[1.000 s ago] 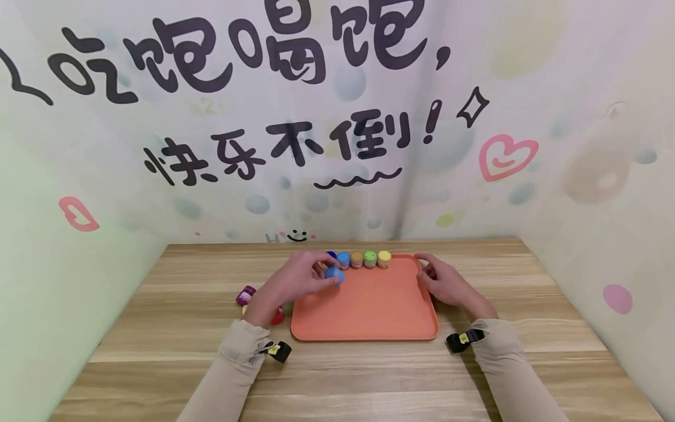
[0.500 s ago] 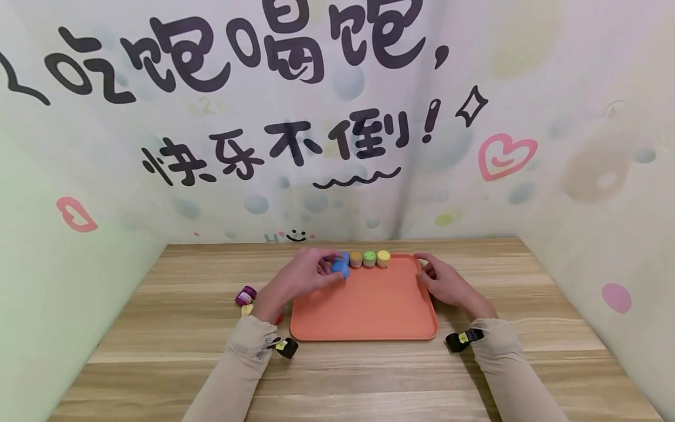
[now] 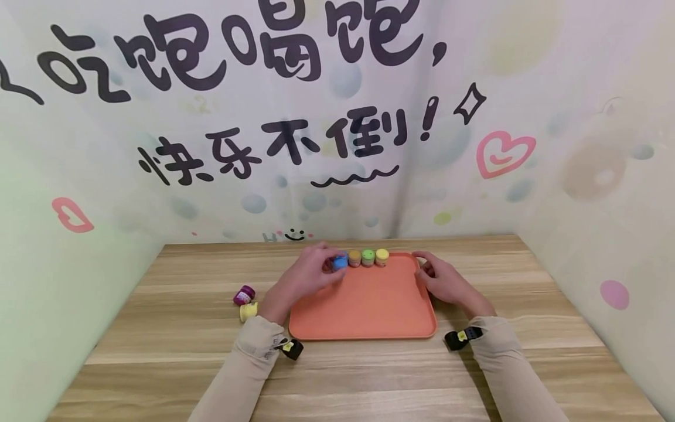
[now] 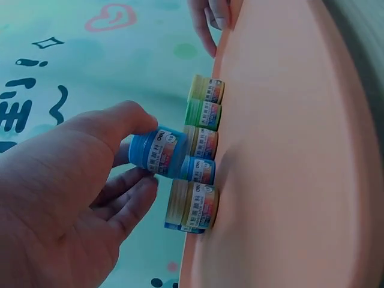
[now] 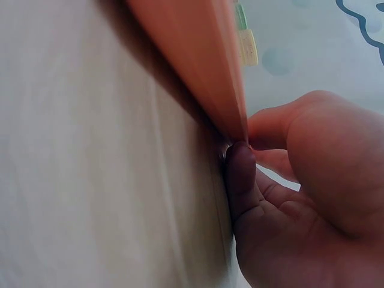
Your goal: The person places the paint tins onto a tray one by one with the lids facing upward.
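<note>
My left hand [image 3: 306, 272] pinches a small blue paint jar [image 4: 157, 150] between thumb and fingers, over the tray's far left part. Just beyond it, a row of lidded paint jars stands along the far rim of the orange tray [image 3: 364, 308]: yellow [image 3: 382, 257], green [image 3: 367, 257], brown [image 3: 354, 258] and another blue jar [image 4: 201, 170]. Nearest in the left wrist view are a yellowish jar [image 4: 203, 206] and part of a dark blue one, both hidden by my hand in the head view. My right hand [image 3: 445, 282] grips the tray's right edge, thumb and fingers at the rim.
Left of the tray, a purple jar [image 3: 244, 295] and a pale yellow jar [image 3: 248, 312] lie on the wooden table [image 3: 369, 381]. A printed cloth [image 3: 316, 211] hangs behind the table's far edge.
My left hand has carried the blue jar slightly right and toward the back row. The pale yellow jar has come into fuller view; a red thing by the wrist is now hidden. My right hand stays put.
</note>
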